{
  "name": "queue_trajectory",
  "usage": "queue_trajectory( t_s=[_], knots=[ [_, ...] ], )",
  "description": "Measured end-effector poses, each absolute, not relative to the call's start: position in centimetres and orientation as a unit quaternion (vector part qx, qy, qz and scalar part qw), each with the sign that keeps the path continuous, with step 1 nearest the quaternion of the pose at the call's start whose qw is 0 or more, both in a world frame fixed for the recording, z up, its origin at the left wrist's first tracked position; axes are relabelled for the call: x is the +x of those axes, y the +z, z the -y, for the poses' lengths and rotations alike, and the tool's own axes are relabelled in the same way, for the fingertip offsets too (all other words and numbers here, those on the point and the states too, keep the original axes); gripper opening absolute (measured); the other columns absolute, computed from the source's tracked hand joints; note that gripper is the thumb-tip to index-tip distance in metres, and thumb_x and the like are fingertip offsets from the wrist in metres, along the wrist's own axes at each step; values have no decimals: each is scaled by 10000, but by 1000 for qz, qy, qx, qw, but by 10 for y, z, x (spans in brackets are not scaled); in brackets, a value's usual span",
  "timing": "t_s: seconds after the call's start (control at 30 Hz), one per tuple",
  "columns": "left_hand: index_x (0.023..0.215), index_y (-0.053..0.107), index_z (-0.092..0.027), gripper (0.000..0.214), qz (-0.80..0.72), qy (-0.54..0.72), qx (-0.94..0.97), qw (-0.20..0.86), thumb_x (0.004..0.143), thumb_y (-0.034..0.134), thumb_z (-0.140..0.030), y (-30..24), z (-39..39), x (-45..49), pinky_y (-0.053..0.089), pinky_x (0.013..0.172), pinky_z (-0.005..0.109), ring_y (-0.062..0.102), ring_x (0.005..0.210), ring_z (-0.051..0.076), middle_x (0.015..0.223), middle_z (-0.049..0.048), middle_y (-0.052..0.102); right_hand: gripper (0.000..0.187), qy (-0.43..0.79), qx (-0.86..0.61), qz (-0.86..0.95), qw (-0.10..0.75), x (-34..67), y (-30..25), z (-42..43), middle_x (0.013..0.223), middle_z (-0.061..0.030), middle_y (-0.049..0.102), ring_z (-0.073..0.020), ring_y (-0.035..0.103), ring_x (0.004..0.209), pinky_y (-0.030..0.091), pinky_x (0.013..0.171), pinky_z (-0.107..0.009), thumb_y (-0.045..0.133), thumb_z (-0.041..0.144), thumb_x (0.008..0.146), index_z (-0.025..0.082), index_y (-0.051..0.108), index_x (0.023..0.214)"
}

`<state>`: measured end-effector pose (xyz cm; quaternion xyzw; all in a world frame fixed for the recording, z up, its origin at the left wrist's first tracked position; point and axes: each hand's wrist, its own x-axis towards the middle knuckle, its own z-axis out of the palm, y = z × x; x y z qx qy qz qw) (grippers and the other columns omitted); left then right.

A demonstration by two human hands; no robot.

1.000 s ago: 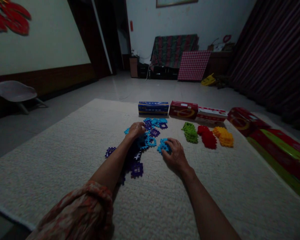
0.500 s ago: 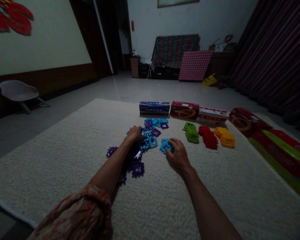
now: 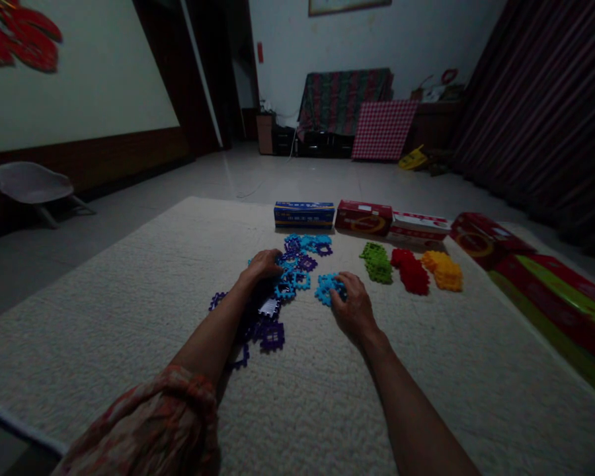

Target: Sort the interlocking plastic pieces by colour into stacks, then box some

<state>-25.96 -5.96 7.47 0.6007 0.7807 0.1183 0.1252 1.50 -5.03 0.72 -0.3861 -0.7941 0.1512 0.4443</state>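
Observation:
My left hand reaches over a mixed pile of purple and light-blue toothed plastic building pieces. Its fingers are curled down into the pile, and what they hold is hidden. A light-blue piece lies just right of that hand, and a purple piece lies nearer me. Over to the right, my right hand has its thumb and fingers closed around the side of a small stack of light-blue pieces resting on the mat.
Green pieces, red pieces and yellow pieces are grouped on the right of the pale mat. Behind stand a blue box and a red box. More boxes line the right edge.
The view has shifted slightly. Both hands stay in nearly the same places, the left over the pile and the right at the light-blue stack; the right fingers have moved slightly on it.

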Motion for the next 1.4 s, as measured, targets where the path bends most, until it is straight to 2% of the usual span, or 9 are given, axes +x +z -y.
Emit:
queue_trajectory(
  t_s=[0.13,0.3,0.47,0.6,0.77,0.97,1.2,1.4],
  knots=[
    [1264,696,-307,536,-788,112,594,112,731,738,-271,70,57,-262,478,1009,328,642,1171,271,1222,62,723,344,150,-364,815,426,15,9,53,1270,-149,625,-308,558,1200,465,1056,-518,616,268,809,200,669,1142],
    [1259,704,-297,578,-787,117,594,116,699,791,-410,64,54,-265,487,991,337,641,1166,290,1245,79,709,382,138,-361,829,404,15,7,53,1278,-173,618,-328,553,1202,461,1058,-528,627,244,780,168,676,1151],
    [1253,705,-278,566,-786,87,601,116,692,774,-313,68,51,-263,478,1010,314,641,1194,282,1262,79,718,374,137,-367,826,406,15,5,51,1263,-174,613,-327,551,1202,463,1058,-532,627,263,791,170,673,1151],
    [1176,744,-267,481,-783,114,601,116,695,745,-269,71,54,-264,489,990,321,664,1151,285,1194,78,749,351,143,-371,814,424,15,4,49,1256,-174,613,-309,553,1208,457,1074,-519,580,252,831,165,657,1162],
    [1156,760,-239,443,-797,146,573,126,715,719,-239,76,57,-274,506,922,304,676,1108,279,1160,90,758,455,137,-355,835,397,16,7,53,1335,-176,583,-338,525,1256,452,1066,-554,654,291,777,176,631,1216],
    [1223,731,-216,475,-794,188,556,161,750,693,-233,94,53,-264,523,784,244,704,910,207,1013,49,772,480,120,-364,835,394,16,5,53,1304,-184,594,-341,538,1224,462,1055,-546,655,285,771,154,616,1231],
    [1223,731,-226,461,-729,166,642,167,762,714,-241,98,37,-188,520,869,244,699,970,205,1014,36,766,519,99,-374,812,436,17,-3,45,1265,-191,603,-342,554,1192,477,1043,-565,598,244,797,147,550,1304],
    [1278,698,-218,482,-688,166,682,186,796,678,-227,87,23,-148,509,972,274,685,1093,224,1157,67,746,651,91,-341,789,502,20,6,43,1395,-189,518,-336,484,1330,421,1124,-579,567,178,761,159,448,1400]
  ],
)
